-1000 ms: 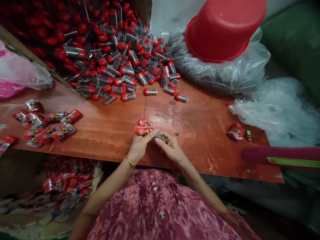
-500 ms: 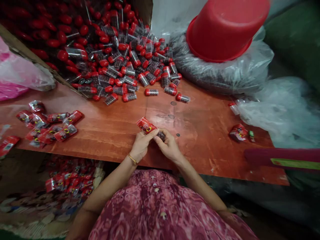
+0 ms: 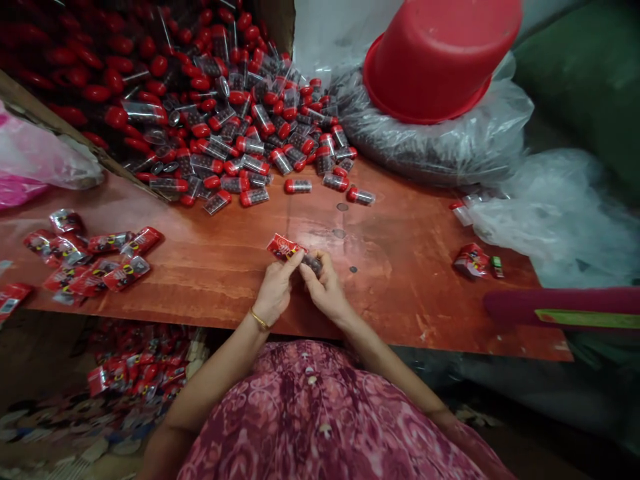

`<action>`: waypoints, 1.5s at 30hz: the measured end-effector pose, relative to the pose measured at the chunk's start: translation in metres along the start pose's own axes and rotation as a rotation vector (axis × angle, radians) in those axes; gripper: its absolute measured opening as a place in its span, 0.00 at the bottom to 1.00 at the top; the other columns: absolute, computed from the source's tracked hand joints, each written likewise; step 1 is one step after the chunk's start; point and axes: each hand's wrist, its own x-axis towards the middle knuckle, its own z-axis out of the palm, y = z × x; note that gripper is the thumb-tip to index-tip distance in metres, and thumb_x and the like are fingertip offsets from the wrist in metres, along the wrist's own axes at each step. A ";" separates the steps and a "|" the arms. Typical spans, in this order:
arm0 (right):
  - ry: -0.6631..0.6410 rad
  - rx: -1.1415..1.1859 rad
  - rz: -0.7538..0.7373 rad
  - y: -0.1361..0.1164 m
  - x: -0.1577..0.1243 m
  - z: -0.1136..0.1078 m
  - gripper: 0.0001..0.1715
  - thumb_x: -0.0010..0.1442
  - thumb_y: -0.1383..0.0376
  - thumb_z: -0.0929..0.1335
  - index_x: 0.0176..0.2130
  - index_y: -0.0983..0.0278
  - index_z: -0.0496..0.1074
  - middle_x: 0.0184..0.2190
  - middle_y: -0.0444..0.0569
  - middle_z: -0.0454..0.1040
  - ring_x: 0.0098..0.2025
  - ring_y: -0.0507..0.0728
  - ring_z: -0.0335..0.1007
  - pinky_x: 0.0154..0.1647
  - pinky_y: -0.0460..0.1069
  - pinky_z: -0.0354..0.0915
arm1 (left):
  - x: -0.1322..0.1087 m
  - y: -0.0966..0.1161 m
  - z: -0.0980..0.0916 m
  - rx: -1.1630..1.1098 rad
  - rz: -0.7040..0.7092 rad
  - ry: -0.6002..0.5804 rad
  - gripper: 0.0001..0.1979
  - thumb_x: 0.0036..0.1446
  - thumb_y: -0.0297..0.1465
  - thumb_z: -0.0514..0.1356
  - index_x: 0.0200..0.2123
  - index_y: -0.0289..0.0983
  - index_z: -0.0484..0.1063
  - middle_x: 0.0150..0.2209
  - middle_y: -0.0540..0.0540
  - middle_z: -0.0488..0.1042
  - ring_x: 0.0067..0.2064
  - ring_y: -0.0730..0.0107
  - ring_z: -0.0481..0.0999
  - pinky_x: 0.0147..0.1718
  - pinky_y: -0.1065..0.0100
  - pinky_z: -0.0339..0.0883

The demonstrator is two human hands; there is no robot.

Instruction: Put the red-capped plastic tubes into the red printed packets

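Note:
Close to the table's front edge, my left hand [image 3: 276, 288] is closed, its thumb and fingers pinching a red printed packet [image 3: 281, 245]. My right hand [image 3: 324, 283] is closed round a small clear container with dark pieces inside [image 3: 313, 263], at the packet's right end. The two hands nearly meet. Whether the container sits inside the packet or only against it is hidden by the fingers. Left of my hands lies a group of filled red printed packets [image 3: 93, 257]. Beyond them is a big heap of clear containers with red caps [image 3: 250, 143].
A cardboard box [image 3: 85, 137] lies tipped behind, spilling the heap. A red tub [image 3: 440, 60] stands upside down on a full plastic bag [image 3: 430, 150]. To the right are a crumpled clear bag [image 3: 545, 227], a red packet [image 3: 471, 260] and a maroon bar [image 3: 515, 303]. More packets [image 3: 137, 363] lie below the table.
The view has shifted slightly. The right hand's thumb and fingers have moved a little against the container, and the packet shows less of its printed face. Both hands keep their hold.

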 end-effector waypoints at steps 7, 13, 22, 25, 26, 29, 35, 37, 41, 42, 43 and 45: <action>-0.024 0.126 0.068 -0.009 -0.004 -0.001 0.17 0.59 0.50 0.61 0.39 0.60 0.59 0.25 0.38 0.64 0.16 0.45 0.54 0.19 0.44 0.61 | -0.005 -0.010 0.001 0.034 0.044 -0.081 0.18 0.39 0.43 0.67 0.25 0.34 0.71 0.15 0.55 0.63 0.16 0.80 0.61 0.14 0.74 0.53; 0.006 0.002 -0.001 -0.008 -0.006 0.004 0.15 0.61 0.53 0.60 0.42 0.60 0.61 0.23 0.38 0.63 0.16 0.46 0.54 0.16 0.43 0.55 | -0.006 -0.008 0.004 -0.033 0.104 -0.029 0.18 0.36 0.41 0.69 0.27 0.34 0.73 0.16 0.55 0.65 0.16 0.81 0.59 0.16 0.74 0.53; -0.057 0.085 0.104 0.000 -0.007 0.004 0.17 0.58 0.51 0.64 0.32 0.62 0.64 0.20 0.38 0.61 0.17 0.46 0.53 0.16 0.42 0.57 | 0.003 -0.009 -0.002 0.162 0.107 0.060 0.20 0.32 0.42 0.69 0.20 0.31 0.71 0.13 0.53 0.64 0.15 0.81 0.59 0.13 0.76 0.51; -0.129 0.243 0.185 0.000 -0.002 0.001 0.21 0.54 0.47 0.66 0.32 0.62 0.64 0.20 0.37 0.61 0.14 0.44 0.49 0.14 0.42 0.56 | 0.005 -0.010 0.001 0.231 0.081 0.026 0.22 0.33 0.46 0.68 0.18 0.32 0.69 0.10 0.56 0.57 0.12 0.81 0.55 0.09 0.75 0.47; -0.163 0.277 0.205 -0.002 0.000 -0.001 0.22 0.53 0.47 0.66 0.31 0.62 0.64 0.19 0.37 0.61 0.13 0.44 0.47 0.13 0.43 0.56 | 0.004 -0.010 0.002 0.238 0.081 0.012 0.22 0.34 0.46 0.67 0.19 0.32 0.69 0.10 0.56 0.56 0.11 0.80 0.55 0.09 0.74 0.48; -0.204 0.276 0.194 -0.010 0.004 -0.009 0.22 0.52 0.47 0.67 0.32 0.63 0.67 0.17 0.37 0.63 0.13 0.44 0.52 0.18 0.44 0.61 | 0.001 -0.005 0.005 0.165 0.160 0.014 0.22 0.35 0.46 0.68 0.22 0.31 0.71 0.14 0.53 0.63 0.15 0.77 0.63 0.12 0.74 0.56; -0.188 0.161 0.081 -0.021 -0.001 -0.017 0.19 0.54 0.49 0.66 0.32 0.62 0.71 0.22 0.43 0.70 0.17 0.49 0.61 0.22 0.46 0.61 | -0.005 0.004 0.013 0.030 0.107 -0.018 0.23 0.33 0.45 0.69 0.26 0.30 0.74 0.17 0.52 0.66 0.14 0.83 0.58 0.11 0.76 0.53; -0.175 0.177 0.079 -0.024 -0.005 -0.016 0.19 0.56 0.49 0.64 0.33 0.61 0.72 0.20 0.43 0.69 0.18 0.52 0.63 0.23 0.49 0.63 | -0.008 0.003 0.018 0.060 0.126 0.012 0.22 0.32 0.43 0.70 0.24 0.30 0.74 0.17 0.52 0.66 0.14 0.83 0.59 0.09 0.77 0.51; -0.085 0.142 0.033 -0.029 -0.008 -0.014 0.21 0.57 0.47 0.63 0.31 0.61 0.72 0.16 0.42 0.66 0.17 0.52 0.61 0.21 0.49 0.63 | -0.012 -0.001 0.028 0.089 0.115 -0.050 0.23 0.32 0.43 0.70 0.28 0.31 0.74 0.15 0.55 0.61 0.14 0.80 0.59 0.07 0.75 0.53; -0.054 0.120 0.023 -0.029 -0.008 -0.013 0.21 0.56 0.47 0.63 0.31 0.61 0.72 0.17 0.41 0.66 0.16 0.51 0.61 0.20 0.48 0.62 | -0.012 -0.003 0.029 0.096 0.097 -0.064 0.24 0.33 0.44 0.69 0.29 0.31 0.74 0.15 0.56 0.60 0.14 0.80 0.59 0.07 0.75 0.53; -0.030 0.103 0.017 -0.029 -0.008 -0.013 0.22 0.56 0.47 0.63 0.32 0.61 0.71 0.17 0.41 0.66 0.15 0.50 0.60 0.19 0.47 0.61 | -0.013 -0.005 0.029 0.109 0.083 -0.071 0.24 0.33 0.44 0.69 0.29 0.30 0.74 0.16 0.56 0.61 0.14 0.81 0.58 0.07 0.76 0.51; -0.001 0.087 0.015 -0.028 -0.008 -0.012 0.22 0.56 0.46 0.63 0.32 0.62 0.71 0.15 0.40 0.65 0.14 0.50 0.59 0.17 0.46 0.60 | -0.013 -0.009 0.028 0.145 0.076 -0.068 0.25 0.33 0.45 0.69 0.31 0.30 0.74 0.17 0.56 0.62 0.13 0.84 0.56 0.07 0.77 0.48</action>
